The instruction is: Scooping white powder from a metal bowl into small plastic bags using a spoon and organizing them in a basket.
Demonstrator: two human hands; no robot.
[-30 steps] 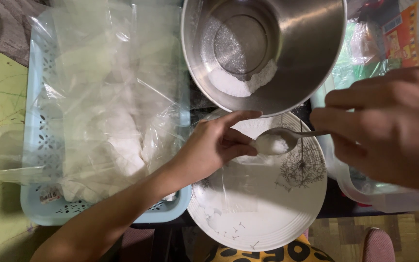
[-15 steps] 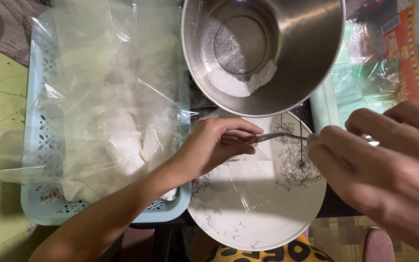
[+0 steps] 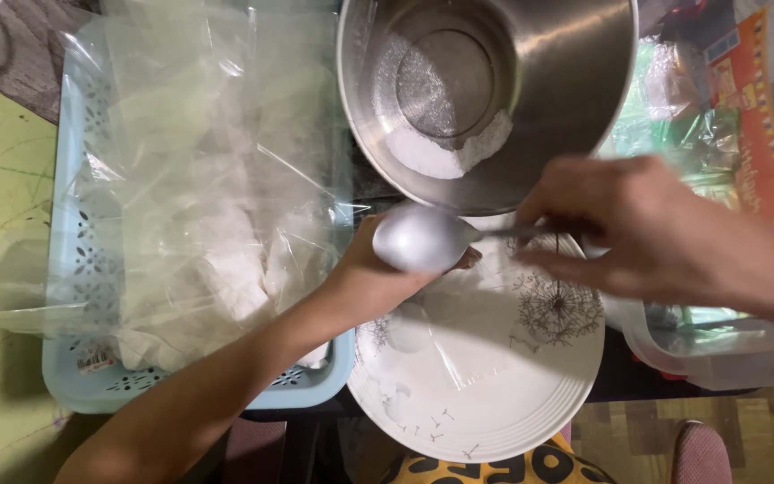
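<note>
The metal spoon (image 3: 423, 238) hovers bowl-down over the upper left rim of the white plate (image 3: 494, 403), its handle pinched in the closed fingers of the right hand (image 3: 647, 229), which reaches in across the plate's upper right edge. The left hand (image 3: 378, 269) lies directly beneath the spoon at the plate's left rim; the spoon hides its fingers, so I cannot tell whether they are curled or open, though a thin clear plastic bag (image 3: 459, 332) spreads from under it across the plate. Just above the plate stands a steel pot (image 3: 539, 99), its rim overlapping the plate's top edge, with white powder (image 3: 445, 152) in its bottom. Left of the plate, touching it, a light blue basket (image 3: 73, 358) holds crumpled clear bags (image 3: 199, 179). Right of the plate sits a clear plastic bin (image 3: 727, 350).
</note>
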